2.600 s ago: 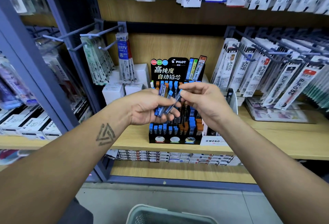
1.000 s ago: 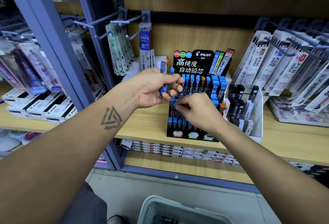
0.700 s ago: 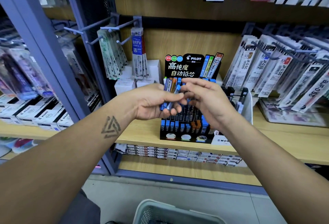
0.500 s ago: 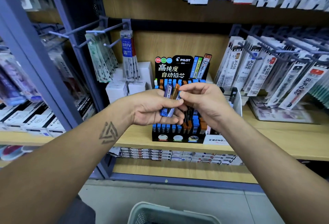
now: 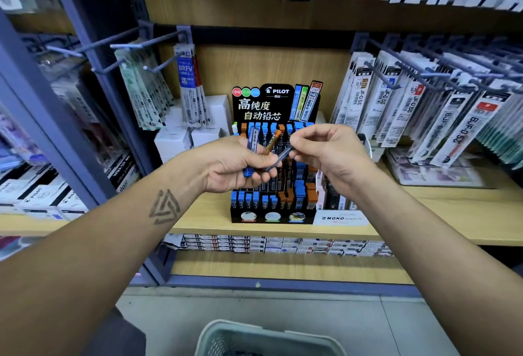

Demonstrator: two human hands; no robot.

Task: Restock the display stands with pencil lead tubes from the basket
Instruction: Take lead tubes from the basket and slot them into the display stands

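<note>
A black Pilot display stand [image 5: 273, 215] sits on the wooden shelf, its slots filled with blue and orange pencil lead tubes. In front of it my left hand [image 5: 235, 164] grips a small bunch of lead tubes: a blue one [image 5: 252, 140] and an orange one [image 5: 271, 142] stick up from my fingers. My right hand [image 5: 328, 152] pinches the upper end of a dark blue tube [image 5: 280, 157] that slants down toward my left hand. The grey basket [image 5: 271, 337] is on the floor at the bottom edge.
A white Mono stand [image 5: 339, 215] with dark tubes stands right of the Pilot stand. Pen refill packs [image 5: 410, 104] hang on hooks at right, more refill packs [image 5: 186, 87] at left. White boxes [image 5: 198, 135] sit behind. A blue shelf post [image 5: 85, 101] rises at left.
One second ago my right hand was down at the stand's slots. It has come back up to my left hand and now pinches a dark blue tube from the bunch.
</note>
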